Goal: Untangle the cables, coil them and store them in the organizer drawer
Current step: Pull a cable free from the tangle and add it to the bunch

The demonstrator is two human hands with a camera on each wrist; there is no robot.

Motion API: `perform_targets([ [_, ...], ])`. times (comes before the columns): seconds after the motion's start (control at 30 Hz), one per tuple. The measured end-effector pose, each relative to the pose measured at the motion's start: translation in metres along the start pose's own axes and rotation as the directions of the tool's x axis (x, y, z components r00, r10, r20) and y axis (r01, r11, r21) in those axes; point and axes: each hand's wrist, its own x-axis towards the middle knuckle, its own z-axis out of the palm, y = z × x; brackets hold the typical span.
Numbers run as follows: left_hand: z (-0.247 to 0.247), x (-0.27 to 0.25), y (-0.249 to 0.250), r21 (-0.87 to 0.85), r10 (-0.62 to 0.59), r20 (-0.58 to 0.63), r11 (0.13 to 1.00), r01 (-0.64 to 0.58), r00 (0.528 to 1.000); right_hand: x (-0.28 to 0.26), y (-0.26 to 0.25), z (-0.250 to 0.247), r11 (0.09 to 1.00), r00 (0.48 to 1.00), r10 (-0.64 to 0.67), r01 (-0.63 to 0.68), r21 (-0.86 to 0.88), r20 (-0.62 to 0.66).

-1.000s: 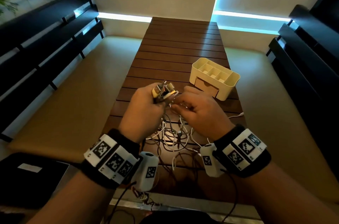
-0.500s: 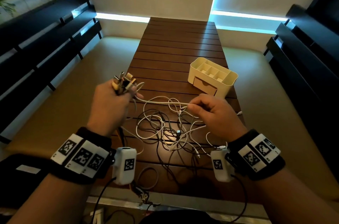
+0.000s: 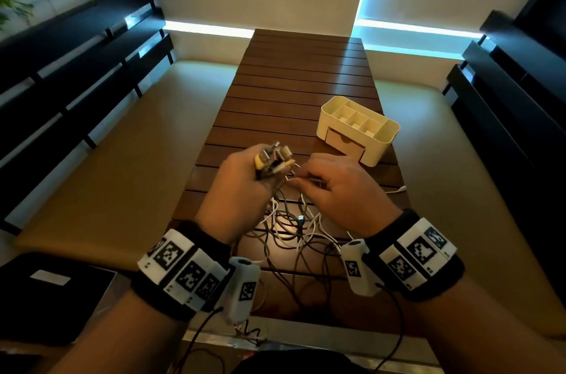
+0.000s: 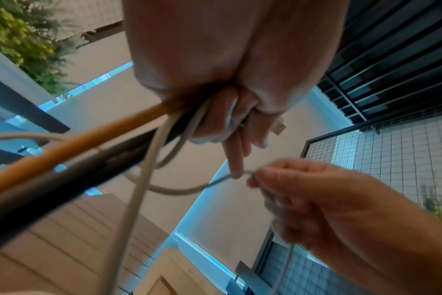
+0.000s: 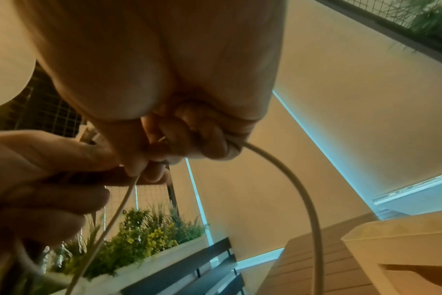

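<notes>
left hand (image 3: pixel 242 183) – grips cable ends (image 3: pixel 274 157) | right hand (image 3: pixel 343 190) – pinches white cable (image 5: pixel 300 191)

The far half of the bench (image 3: pixel 306 67) lies open. At right the organizer (image 3: pixel 358 128) blocks the edge; near, tangled cables (image 3: pixel 291 229) cover the slats below both hands.

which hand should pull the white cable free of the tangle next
Probably the right hand: it already pinches the white cable, while the left hand is full, gripping the bundle of plugs.
</notes>
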Motion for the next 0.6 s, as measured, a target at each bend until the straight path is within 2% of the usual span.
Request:
perform_targets([
  [0.07, 0.0, 0.0, 0.0, -0.045, 0.026, 0.07, 0.999, -0.023, 0.997, 0.003, -0.007, -0.005, 0.999, 0.998, -0.044, 0.045, 0.023, -0.05],
  [0.17, -0.01, 0.001, 0.001, -0.016, 0.045, 0.131, 0.999, -0.043, 0.99, 0.002, -0.005, -0.009, 0.994, 0.997, -0.06, 0.063, 0.089, -0.039],
  [0.23, -0.024, 0.003, 0.0, -0.029, -0.002, 0.07, 1.0, 0.005, 0.998, -0.003, 0.004, -0.009, 0.987, 0.999, 0.009, -0.002, 0.163, -0.037],
  [0.3, -0.04, 0.006, -0.004, -0.096, -0.057, -0.026, 0.994, 0.054, 0.998, -0.009, 0.014, -0.01, 0.957, 0.988, 0.147, -0.132, 0.258, -0.04],
  [0.37, -0.05, 0.008, -0.006, -0.061, -0.079, -0.028, 0.995, 0.078, 0.996, -0.014, 0.02, -0.01, 0.929, 0.972, 0.232, -0.211, 0.304, -0.036],
  [0.47, -0.049, 0.006, -0.005, 0.039, -0.097, 0.01, 0.995, 0.097, 0.995, -0.012, 0.018, -0.01, 0.941, 0.973, 0.23, -0.213, 0.264, -0.035],
  [0.6, -0.04, 0.009, 0.001, 0.028, -0.06, -0.102, 0.998, 0.063, 0.993, -0.005, 0.016, -0.009, 0.984, 0.984, 0.157, -0.163, 0.068, 0.084],
])
